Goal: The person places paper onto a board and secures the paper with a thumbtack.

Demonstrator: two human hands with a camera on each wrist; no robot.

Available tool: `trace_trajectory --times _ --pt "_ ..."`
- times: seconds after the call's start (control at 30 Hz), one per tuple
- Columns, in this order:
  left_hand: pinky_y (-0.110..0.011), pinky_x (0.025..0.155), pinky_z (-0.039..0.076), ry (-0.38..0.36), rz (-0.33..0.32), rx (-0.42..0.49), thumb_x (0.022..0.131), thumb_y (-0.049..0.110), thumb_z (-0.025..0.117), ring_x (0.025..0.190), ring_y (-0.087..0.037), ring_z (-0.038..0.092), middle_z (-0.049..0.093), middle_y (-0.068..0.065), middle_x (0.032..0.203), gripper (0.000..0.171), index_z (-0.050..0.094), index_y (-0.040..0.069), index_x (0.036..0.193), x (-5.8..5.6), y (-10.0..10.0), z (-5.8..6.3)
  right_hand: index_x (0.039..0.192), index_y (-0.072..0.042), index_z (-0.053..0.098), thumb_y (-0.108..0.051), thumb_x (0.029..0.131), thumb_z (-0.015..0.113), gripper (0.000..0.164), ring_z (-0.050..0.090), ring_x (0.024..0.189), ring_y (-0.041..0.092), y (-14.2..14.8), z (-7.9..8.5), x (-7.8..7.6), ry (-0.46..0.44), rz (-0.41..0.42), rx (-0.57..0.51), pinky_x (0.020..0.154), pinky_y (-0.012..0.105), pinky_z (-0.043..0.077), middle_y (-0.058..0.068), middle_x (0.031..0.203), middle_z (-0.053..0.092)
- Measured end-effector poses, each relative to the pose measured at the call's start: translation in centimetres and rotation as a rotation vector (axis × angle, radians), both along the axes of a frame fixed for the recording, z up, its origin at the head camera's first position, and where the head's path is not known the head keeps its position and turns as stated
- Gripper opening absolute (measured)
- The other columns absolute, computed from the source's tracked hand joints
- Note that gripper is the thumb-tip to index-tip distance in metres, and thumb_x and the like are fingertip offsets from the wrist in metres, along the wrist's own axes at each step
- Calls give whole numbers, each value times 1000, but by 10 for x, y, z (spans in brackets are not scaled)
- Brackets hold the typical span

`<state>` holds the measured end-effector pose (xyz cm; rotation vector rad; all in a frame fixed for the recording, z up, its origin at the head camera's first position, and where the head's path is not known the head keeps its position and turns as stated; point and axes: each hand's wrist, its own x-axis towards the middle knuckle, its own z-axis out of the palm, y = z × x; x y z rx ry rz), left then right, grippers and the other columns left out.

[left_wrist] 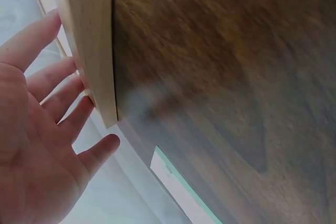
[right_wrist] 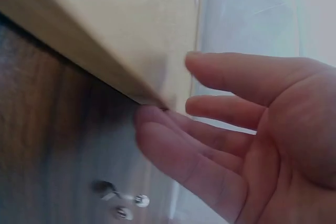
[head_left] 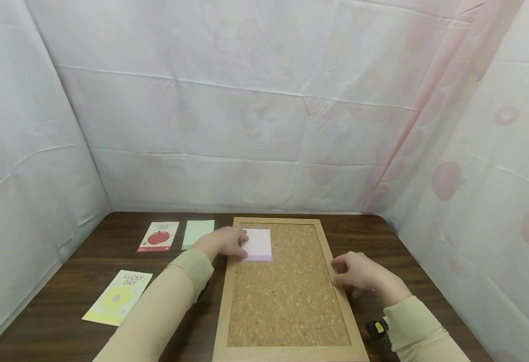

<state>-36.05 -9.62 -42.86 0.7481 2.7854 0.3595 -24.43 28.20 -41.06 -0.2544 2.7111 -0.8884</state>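
Observation:
A wood-framed corkboard (head_left: 287, 291) lies flat on the table. On its upper left part lies a white sheet of notepaper (head_left: 257, 242) with a purple lower band. My left hand (head_left: 225, 241) reaches over the left frame, its fingertips touching the sheet's left edge. In the left wrist view the fingers of that hand (left_wrist: 47, 108) are nearly straight, beside the frame's side (left_wrist: 92, 40). Against the right frame rests my right hand (head_left: 361, 274), fingers loosely bent. In the right wrist view, fingertips of this hand (right_wrist: 226, 129) touch the frame's side (right_wrist: 115, 66) low down.
Left of the board lie a pale green sheet (head_left: 199, 232), a red apple card (head_left: 159, 236) and a yellow "Lucky Day" card (head_left: 118, 296). Small shiny metal pieces (right_wrist: 123, 212) sit on the table near my right hand. White fabric walls (head_left: 228, 125) enclose the dark wooden table (head_left: 56, 301).

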Motion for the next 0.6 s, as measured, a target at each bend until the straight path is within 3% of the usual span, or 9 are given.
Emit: trace_trajectory --times 0.17,0.4,0.6 --pt "-47 117 31 -13 9 10 91 37 76 144 -31 39 45 -5 156 60 60 12 143 -1 -1 0 135 0 62 -14 95 71 44 63 60 25 6 18 -3 139 20 -17 51 41 54 5 92 66" --pt "-47 117 31 -13 24 8 91 38 75 144 -31 39 45 -4 157 60 60 13 143 0 -2 -1 126 -10 69 -23 96 73 34 65 92 12 14 47 0 441 62 -12 76 33 54 -4 104 71" --pt "-47 116 31 -21 36 20 91 37 75 144 -30 39 45 -4 157 60 60 13 143 1 -2 -1 121 -8 71 -21 95 75 30 68 101 22 23 64 1 580 46 -44 83 39 57 3 112 71"
